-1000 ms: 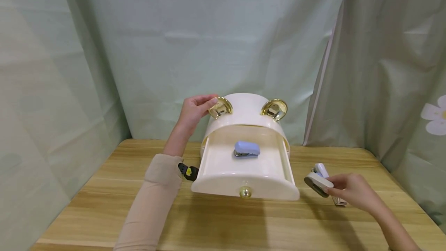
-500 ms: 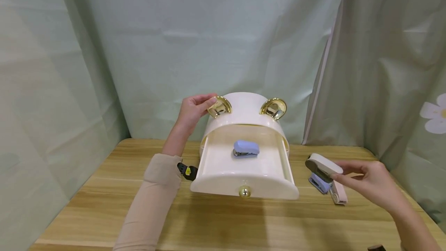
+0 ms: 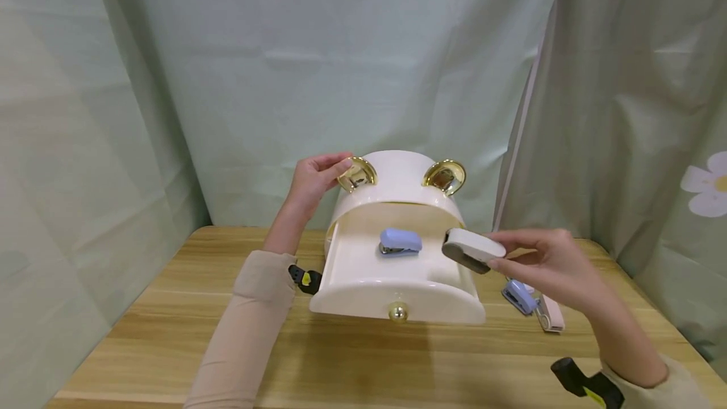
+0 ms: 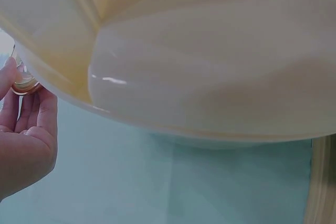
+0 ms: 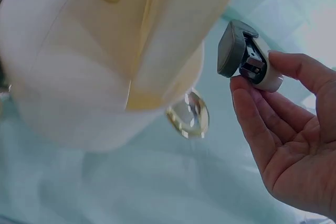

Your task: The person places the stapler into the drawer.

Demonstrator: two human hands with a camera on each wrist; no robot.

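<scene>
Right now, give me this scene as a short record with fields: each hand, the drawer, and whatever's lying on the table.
left hand: left hand touches the gold ear on the cream box, fingers fairly straight
right hand: right hand pinches a white stapler over the drawer's right side
drawer: drawer pulled open, gold knob at front
in drawer: one blue stapler
on table: table bears a second blue stapler and a pink-white stapler, right of the drawer
backdrop: pale green curtain

Makeshift recording booth: green curtains hung around wooden table.
</scene>
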